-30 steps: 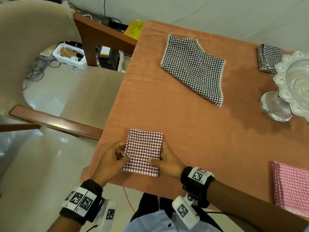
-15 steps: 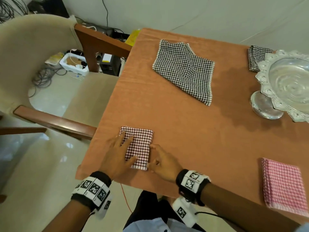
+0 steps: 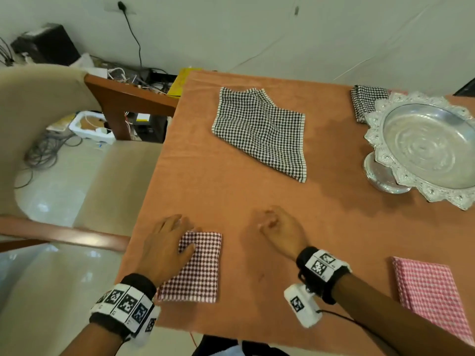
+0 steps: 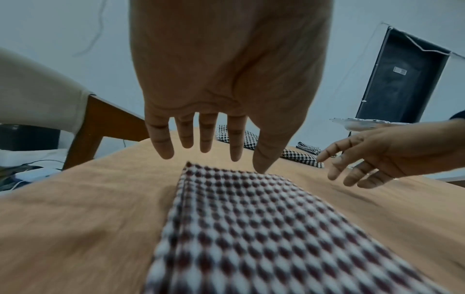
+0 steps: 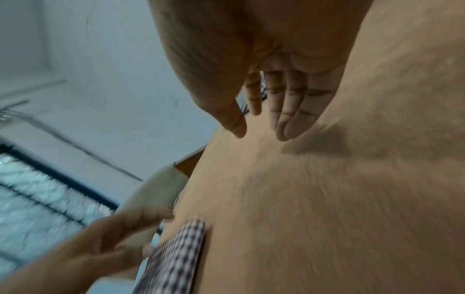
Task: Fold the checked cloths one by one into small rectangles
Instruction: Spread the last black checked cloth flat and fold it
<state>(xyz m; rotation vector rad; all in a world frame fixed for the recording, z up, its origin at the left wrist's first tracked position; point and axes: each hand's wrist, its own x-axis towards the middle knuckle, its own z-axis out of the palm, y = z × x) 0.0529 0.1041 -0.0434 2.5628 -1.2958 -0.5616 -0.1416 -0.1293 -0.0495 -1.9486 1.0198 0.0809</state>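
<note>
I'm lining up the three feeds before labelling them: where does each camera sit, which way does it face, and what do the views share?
Head: worn on the head, looks down at the table, both hands and wristbands.
Left wrist: looks along the open left hand over the maroon checked cloth.
Right wrist: looks along the open right hand over bare tabletop.
Shared: all three show the maroon cloth and both hands.

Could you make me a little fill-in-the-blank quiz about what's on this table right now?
1. The left hand rests on the folded ____-and-white checked cloth.
2. The cloth still lying unfolded is checked black and ____.
3. The right hand holds ____.
4. The silver bowl stands on the ____ tablecloth.

Missing words: maroon; white; nothing; orange
</note>
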